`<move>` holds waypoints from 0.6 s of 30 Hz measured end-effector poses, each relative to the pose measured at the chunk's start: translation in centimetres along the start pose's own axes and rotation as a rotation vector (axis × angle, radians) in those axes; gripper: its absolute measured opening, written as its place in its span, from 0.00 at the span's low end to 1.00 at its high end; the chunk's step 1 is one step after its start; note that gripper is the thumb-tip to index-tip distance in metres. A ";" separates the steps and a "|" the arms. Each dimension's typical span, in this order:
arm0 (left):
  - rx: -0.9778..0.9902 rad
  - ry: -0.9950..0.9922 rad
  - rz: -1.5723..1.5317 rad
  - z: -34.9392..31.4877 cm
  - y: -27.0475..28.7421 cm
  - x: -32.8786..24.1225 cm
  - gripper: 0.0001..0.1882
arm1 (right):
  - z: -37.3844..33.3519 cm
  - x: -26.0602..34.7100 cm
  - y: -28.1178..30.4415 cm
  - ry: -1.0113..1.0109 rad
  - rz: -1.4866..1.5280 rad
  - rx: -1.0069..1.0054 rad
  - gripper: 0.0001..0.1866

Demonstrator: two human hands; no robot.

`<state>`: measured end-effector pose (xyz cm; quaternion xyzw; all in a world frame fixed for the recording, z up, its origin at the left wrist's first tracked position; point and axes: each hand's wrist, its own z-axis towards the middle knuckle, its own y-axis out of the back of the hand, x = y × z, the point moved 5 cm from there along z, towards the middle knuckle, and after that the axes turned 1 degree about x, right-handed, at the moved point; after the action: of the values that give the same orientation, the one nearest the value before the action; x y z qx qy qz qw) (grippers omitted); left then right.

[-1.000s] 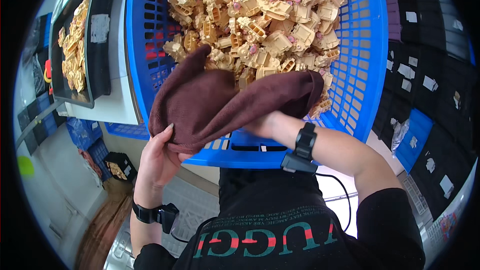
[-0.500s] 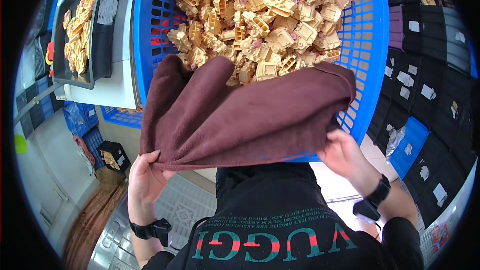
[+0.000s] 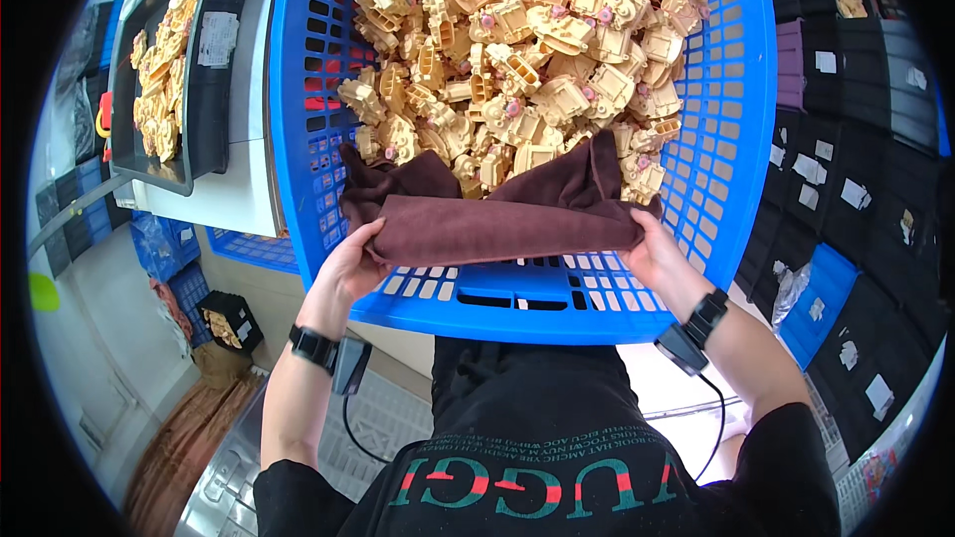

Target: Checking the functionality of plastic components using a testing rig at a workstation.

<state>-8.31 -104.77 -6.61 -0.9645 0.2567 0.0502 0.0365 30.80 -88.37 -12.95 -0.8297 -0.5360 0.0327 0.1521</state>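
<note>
A dark maroon cloth (image 3: pixel 497 231) is stretched between my two hands, inside the near end of a big blue plastic basket (image 3: pixel 497 326). Its left end is gripped in my left hand (image 3: pixel 350 264), thumb on top. At the opposite end my right hand (image 3: pixel 652 251) pinches the cloth in the same way. The cloth's far edge lies loose in folds against a heap of small tan moulded parts (image 3: pixel 537 50), some with pinkish spots. My fingers under the cloth are partly hidden.
On the left, a black tray (image 3: pixel 214 109) of similar tan parts rests on a white table (image 3: pixel 261 201). A small black box (image 3: pixel 227 323) of parts stands lower left. Stacked black crates (image 3: pixel 846 129) and a blue crate (image 3: pixel 821 298) line the right side.
Both hands have moved forward over the basket, taking the cloth with them. The cloth, spread wide and billowing before, is now lower, folded and narrower. The basket's near rim has come into view.
</note>
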 end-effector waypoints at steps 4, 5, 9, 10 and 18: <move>-0.175 0.056 -0.086 4.7 1.6 0.2 0.05 | 3.9 0.0 0.7 0.029 -0.264 -0.089 0.18; -0.229 0.044 -0.165 5.6 1.7 0.6 0.03 | 4.4 -0.1 1.3 0.044 -0.283 -0.182 0.19; -0.325 0.034 -0.133 6.1 1.5 1.0 0.03 | 4.5 0.3 2.4 0.100 -0.420 -0.185 0.19; -0.319 0.028 -0.130 5.5 1.4 0.9 0.03 | 3.8 0.4 2.7 0.073 -0.466 -0.152 0.19; 0.429 0.193 0.002 -6.7 -1.8 0.3 0.23 | -7.4 1.8 4.0 -0.549 -0.750 -0.346 0.13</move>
<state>-6.60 -104.03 0.04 -0.9347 0.2648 -0.0979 0.2160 36.72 -89.87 -6.83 -0.5534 -0.8156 0.1038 -0.1334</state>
